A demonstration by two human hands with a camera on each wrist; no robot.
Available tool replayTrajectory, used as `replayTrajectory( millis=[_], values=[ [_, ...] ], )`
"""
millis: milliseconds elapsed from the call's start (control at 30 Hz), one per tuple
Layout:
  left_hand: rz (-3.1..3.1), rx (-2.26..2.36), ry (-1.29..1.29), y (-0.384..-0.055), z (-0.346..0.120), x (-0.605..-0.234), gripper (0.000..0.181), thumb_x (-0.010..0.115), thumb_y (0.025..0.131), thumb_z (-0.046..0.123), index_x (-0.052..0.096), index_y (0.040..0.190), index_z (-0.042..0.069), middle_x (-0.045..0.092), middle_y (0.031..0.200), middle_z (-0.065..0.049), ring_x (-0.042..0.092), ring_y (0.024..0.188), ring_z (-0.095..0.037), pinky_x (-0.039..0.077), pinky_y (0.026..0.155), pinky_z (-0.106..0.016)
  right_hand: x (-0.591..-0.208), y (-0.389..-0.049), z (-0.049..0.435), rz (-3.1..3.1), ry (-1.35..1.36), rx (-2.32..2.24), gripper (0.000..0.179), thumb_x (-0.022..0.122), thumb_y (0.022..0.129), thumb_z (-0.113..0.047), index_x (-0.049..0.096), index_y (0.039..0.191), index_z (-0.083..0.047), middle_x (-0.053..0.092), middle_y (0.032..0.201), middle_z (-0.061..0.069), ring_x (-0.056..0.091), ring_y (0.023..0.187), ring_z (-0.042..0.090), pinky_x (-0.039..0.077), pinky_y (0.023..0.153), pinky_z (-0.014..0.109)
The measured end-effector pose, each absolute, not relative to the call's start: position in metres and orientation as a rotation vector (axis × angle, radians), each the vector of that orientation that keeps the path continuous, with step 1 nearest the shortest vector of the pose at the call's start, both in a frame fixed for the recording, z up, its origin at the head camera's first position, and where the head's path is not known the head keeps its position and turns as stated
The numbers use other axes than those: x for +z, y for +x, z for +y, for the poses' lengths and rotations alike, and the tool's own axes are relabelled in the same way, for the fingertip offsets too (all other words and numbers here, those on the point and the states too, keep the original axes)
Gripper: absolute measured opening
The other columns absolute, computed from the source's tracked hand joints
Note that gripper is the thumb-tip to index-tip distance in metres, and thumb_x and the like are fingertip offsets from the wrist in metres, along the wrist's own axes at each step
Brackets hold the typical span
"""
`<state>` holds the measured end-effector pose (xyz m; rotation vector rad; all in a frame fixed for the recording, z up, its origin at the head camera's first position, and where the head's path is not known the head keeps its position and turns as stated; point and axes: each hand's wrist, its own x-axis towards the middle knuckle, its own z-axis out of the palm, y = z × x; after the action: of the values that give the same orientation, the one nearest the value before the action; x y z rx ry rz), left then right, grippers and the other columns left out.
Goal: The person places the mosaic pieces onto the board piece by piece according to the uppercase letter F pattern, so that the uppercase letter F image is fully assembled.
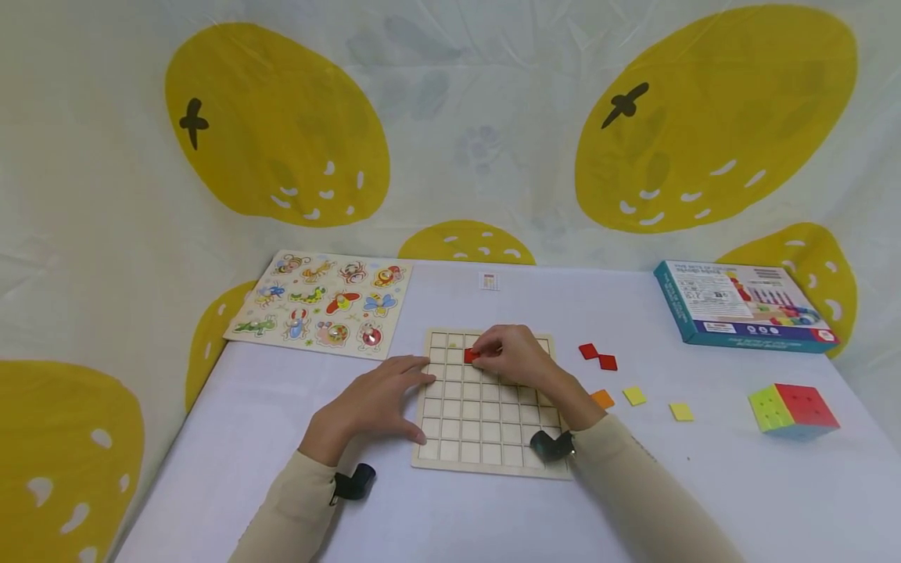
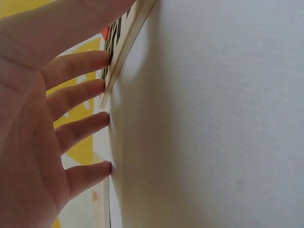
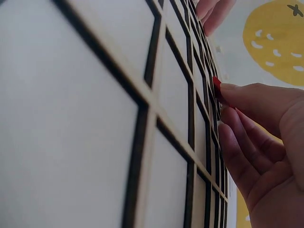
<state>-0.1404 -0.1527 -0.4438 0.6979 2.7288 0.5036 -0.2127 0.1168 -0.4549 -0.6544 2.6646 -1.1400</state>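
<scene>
A square wooden grid board [image 1: 452,429] lies on the white table. Over its upper part, my right hand [image 1: 519,356] pinches a red square tile [image 1: 470,356] between thumb and fingers, at a cell in the second row. In the right wrist view the red tile [image 3: 217,85] shows at the thumb's tip, against the grid. At the board's left edge, my left hand [image 1: 376,397] touches the rim with spread fingers; its palm and fingers [image 2: 71,97] appear in the left wrist view.
Right of the board lie two red tiles [image 1: 608,362], an orange tile [image 1: 602,399] and two yellow tiles [image 1: 634,396]. A puzzle cube [image 1: 802,408] and a flat box [image 1: 746,306] stand farther right. An insect picture board [image 1: 320,303] lies back left, a small paper label [image 1: 489,281] at the back.
</scene>
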Motion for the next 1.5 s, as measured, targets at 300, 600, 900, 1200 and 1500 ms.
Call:
replayTrajectory(
  millis=[300, 600, 900, 1200, 1500],
  values=[
    [2.725, 0.505, 0.694, -0.1402, -0.1514, -0.4411, 0.090, 0.092, 0.065, 0.052, 0.059, 0.143, 0.022, 0.041, 0.164, -0.001, 0.036, 0.154, -0.026, 0.040, 0.121, -0.050, -0.4552, -0.2127, 0.1149, 2.697, -0.621, -1.092, 0.014, 0.083, 0.084, -0.014, 0.081, 0.097, -0.010, 0.079, 0.099, 0.005, 0.068, 0.087, 0.014, 0.055, 0.077, 0.024],
    [2.716, 0.523, 0.688, -0.1408, -0.1529, -0.4435, 0.090, 0.091, 0.066, 0.053, 0.058, 0.144, 0.022, 0.040, 0.165, 0.000, 0.034, 0.155, -0.027, 0.038, 0.122, -0.050, -0.4519, -0.2129, 0.1130, 2.680, -0.569, -1.083, 0.015, 0.084, 0.083, -0.015, 0.081, 0.097, -0.010, 0.080, 0.099, 0.005, 0.068, 0.087, 0.014, 0.056, 0.079, 0.027],
    [2.700, 0.560, 0.657, -0.1415, -0.1544, -0.4463, 0.088, 0.091, 0.068, 0.051, 0.058, 0.145, 0.025, 0.038, 0.166, 0.002, 0.032, 0.156, -0.027, 0.036, 0.124, -0.051, -0.4496, -0.2160, 0.1129, 2.660, -0.529, -1.087, 0.014, 0.084, 0.082, -0.014, 0.082, 0.096, -0.010, 0.080, 0.098, 0.005, 0.068, 0.087, 0.013, 0.055, 0.078, 0.026],
    [2.693, 0.579, 0.660, -0.1407, -0.1557, -0.4470, 0.088, 0.091, 0.069, 0.051, 0.058, 0.145, 0.023, 0.038, 0.166, 0.001, 0.032, 0.157, -0.026, 0.036, 0.124, -0.051, -0.4513, -0.2161, 0.1123, 2.652, -0.512, -1.086, 0.014, 0.084, 0.082, -0.015, 0.081, 0.096, -0.011, 0.079, 0.099, 0.004, 0.067, 0.085, 0.012, 0.053, 0.078, 0.025],
    [2.700, 0.593, 0.674, -0.1403, -0.1577, -0.4483, 0.089, 0.090, 0.069, 0.053, 0.058, 0.145, 0.021, 0.038, 0.166, 0.002, 0.031, 0.157, -0.027, 0.036, 0.124, -0.052, -0.4522, -0.2146, 0.1125, 2.660, -0.526, -1.093, 0.015, 0.084, 0.083, -0.014, 0.081, 0.098, -0.010, 0.079, 0.099, 0.005, 0.067, 0.086, 0.013, 0.055, 0.078, 0.026]
  ],
)
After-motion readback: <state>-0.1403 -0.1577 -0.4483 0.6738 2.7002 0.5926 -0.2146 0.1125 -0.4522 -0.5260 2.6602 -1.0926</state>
